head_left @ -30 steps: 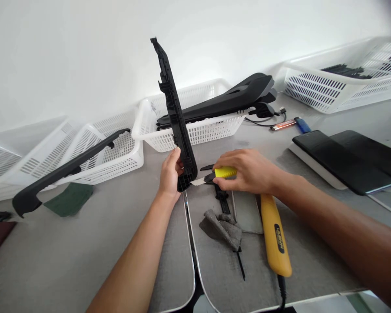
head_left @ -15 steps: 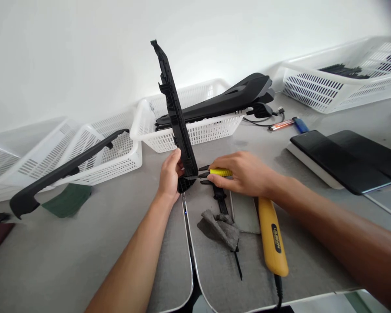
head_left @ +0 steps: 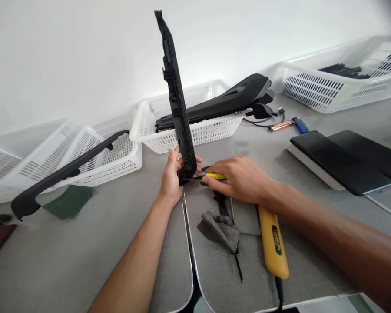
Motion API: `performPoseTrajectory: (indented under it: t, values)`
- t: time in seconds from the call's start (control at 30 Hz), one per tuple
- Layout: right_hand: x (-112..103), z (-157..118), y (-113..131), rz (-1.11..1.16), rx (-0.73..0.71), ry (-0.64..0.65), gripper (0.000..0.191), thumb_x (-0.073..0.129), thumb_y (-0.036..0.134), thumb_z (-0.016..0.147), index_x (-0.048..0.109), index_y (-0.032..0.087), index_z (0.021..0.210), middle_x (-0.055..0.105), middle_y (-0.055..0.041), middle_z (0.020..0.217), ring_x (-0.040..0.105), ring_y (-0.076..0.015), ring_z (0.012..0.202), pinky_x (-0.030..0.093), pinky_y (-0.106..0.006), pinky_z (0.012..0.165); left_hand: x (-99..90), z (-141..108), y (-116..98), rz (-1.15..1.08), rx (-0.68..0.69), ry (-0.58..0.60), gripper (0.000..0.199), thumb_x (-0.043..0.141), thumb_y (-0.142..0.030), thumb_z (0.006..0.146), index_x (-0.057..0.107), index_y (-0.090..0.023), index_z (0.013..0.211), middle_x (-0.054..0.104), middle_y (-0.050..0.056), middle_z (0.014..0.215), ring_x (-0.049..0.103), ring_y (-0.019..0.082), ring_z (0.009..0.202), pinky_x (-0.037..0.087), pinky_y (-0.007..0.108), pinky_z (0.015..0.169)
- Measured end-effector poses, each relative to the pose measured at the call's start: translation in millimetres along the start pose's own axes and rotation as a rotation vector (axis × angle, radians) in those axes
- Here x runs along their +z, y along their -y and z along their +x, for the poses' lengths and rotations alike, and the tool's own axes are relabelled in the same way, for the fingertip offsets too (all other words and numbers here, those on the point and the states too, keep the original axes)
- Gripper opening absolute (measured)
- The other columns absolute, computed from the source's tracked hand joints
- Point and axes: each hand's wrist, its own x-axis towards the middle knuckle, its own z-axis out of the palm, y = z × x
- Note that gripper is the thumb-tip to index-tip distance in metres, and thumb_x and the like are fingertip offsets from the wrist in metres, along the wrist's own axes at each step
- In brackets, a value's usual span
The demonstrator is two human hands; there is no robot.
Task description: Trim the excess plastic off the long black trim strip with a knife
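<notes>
My left hand (head_left: 171, 180) is wrapped round the lower end of a long black plastic trim piece (head_left: 177, 104), which stands nearly upright with its ribbed side showing. In my right hand (head_left: 239, 178) is a yellow utility knife (head_left: 216, 176). Its thin blade points left at the bottom end of the piece; whether the edge touches it I cannot tell. Partly under my right hand lies a black tool (head_left: 220, 202) that looks like a caliper. Nearer me rest a crumpled grey cloth (head_left: 221, 232) and a yellow corded tool handle (head_left: 273, 243).
A white basket (head_left: 211, 132) behind my hands holds black plastic pieces. Another black piece (head_left: 68, 171) leans across white baskets at left, beside green sandpaper-like sheet (head_left: 68, 202). Phones (head_left: 339, 158), a lighter (head_left: 300, 125) and another basket (head_left: 313, 91) stand right. A gap (head_left: 190, 252) splits the table.
The trim piece has risen and tilted more upright in my left hand, whose fingertips now show on its right side. My right hand and the knife have shifted slightly left.
</notes>
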Motion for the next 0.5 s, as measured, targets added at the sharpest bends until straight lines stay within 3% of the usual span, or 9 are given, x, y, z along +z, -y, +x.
performPoseTrajectory:
  t: [0.3,0.5]
  values:
    - [1.3,0.3,-4.0,0.036,-0.008,-0.032,0.043,0.045,0.047,0.109,0.075,0.021,0.092,0.077,-0.0069,0.084,0.06,-0.0187,0.07,0.026,-0.034,0.063,0.6,0.0,1.7,-0.01,-0.005,-0.005,0.064,0.056,-0.084,0.09,0.067,-0.026,0.114,0.076,0.005,0.088,0.073,0.023,0.076,0.053,0.029,0.057]
    - [-1.3,0.6,-6.2,-0.004,0.017,-0.01,0.044,0.047,0.048,0.106,0.072,0.02,0.084,0.074,-0.0072,0.078,0.056,-0.0184,0.065,0.023,-0.035,0.062,1.4,-0.3,1.3,-0.008,0.008,-0.014,0.061,0.056,-0.082,0.092,0.067,-0.025,0.111,0.075,0.005,0.087,0.07,0.02,0.069,0.053,0.029,0.056]
